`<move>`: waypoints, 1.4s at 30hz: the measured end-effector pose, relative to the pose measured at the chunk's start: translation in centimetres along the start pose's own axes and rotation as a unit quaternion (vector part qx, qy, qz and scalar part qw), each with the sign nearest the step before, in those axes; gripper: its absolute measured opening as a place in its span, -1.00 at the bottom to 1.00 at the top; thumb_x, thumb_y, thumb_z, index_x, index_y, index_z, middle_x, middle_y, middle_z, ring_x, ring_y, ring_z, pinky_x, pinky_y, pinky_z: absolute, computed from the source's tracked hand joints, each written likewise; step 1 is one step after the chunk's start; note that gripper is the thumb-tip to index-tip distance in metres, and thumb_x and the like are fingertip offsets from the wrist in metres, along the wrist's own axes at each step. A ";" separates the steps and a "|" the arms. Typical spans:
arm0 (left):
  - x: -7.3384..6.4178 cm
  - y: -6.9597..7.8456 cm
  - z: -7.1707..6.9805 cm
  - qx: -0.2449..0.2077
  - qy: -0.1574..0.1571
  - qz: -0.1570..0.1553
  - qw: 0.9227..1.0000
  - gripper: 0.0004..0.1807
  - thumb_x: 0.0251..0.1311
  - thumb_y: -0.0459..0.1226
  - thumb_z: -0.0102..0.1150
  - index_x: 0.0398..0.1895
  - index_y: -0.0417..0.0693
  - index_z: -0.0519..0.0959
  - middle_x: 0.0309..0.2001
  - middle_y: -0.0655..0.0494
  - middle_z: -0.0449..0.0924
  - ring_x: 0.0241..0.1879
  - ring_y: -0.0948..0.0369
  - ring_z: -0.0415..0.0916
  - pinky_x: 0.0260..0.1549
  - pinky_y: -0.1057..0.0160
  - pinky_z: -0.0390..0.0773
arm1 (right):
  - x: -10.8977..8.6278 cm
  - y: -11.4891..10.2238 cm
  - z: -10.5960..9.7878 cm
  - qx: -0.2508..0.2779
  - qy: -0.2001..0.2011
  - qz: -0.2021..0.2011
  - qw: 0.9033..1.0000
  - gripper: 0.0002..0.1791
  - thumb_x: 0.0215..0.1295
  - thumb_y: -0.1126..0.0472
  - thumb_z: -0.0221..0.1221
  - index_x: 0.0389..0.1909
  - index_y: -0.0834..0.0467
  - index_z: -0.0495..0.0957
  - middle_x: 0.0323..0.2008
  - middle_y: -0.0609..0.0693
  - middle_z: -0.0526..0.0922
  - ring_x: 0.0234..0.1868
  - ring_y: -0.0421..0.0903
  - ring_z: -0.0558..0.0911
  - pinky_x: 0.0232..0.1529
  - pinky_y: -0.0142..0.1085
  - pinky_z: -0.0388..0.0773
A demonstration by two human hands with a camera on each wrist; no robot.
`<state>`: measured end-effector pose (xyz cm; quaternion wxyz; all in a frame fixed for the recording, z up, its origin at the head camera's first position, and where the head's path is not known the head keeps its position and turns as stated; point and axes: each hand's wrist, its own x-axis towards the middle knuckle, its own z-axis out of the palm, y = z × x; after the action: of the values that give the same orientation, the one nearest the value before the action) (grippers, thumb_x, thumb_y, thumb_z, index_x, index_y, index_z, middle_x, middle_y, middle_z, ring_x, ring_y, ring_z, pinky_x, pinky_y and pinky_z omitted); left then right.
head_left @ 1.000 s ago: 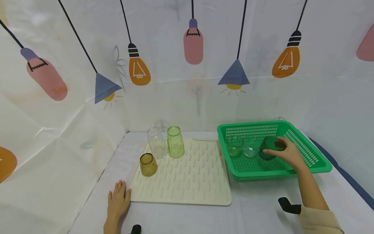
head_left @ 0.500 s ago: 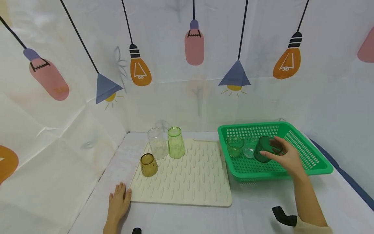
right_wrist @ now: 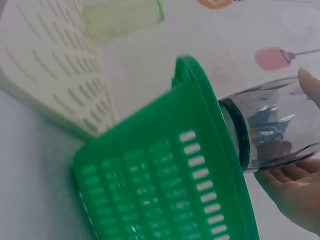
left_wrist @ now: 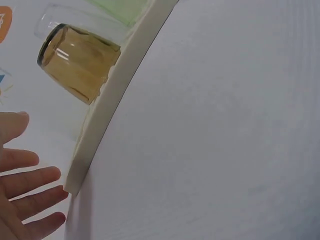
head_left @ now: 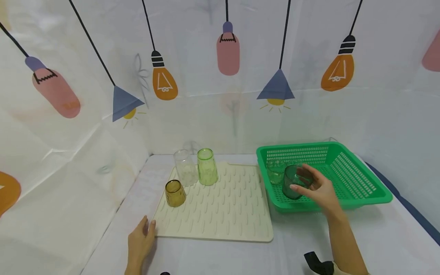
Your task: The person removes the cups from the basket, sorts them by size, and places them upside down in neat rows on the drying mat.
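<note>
On the tabletop [head_left: 213,258], the basket [head_left: 366,201] sits right of the mat [head_left: 223,217]; three glasses [head_left: 207,170] stand on the mat's far left.

Dark glass [head_left: 291,180] in right fingers [head_left: 313,172]

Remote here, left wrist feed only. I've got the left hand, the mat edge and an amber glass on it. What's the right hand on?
Observer: The right hand grips a dark glass, thumb on one side and fingers on the other.
Operator: Where, relative to the mat?
Observer: At a green basket on the person's right of the mat.
Operator: Other glass in that basket?
Observer: Yes, at least one: a see-through glass just left of the held one. Can't tell what's hidden behind the held one.
</note>
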<state>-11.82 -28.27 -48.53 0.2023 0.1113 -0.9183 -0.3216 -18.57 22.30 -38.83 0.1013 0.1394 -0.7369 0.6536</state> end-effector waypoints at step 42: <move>0.0 16.9 3.6 -0.291 -0.069 0.206 0.932 -0.71 0.14 -0.47 0.19 -0.04 -0.26 0.58 -0.24 0.01 0.68 -0.28 0.16 0.61 -0.35 0.26 0.60 | -0.3 -0.5 10.1 0.040 -0.096 -0.049 0.993 -0.11 -0.09 0.46 0.38 0.31 0.41 0.17 0.15 0.19 0.46 0.15 -0.23 0.48 0.14 -0.48 0.39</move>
<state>-14.65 -13.27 -40.35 0.2242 -0.1670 -0.7986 -0.5330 -17.83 12.23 -39.75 0.0569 0.2415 -0.7086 0.6606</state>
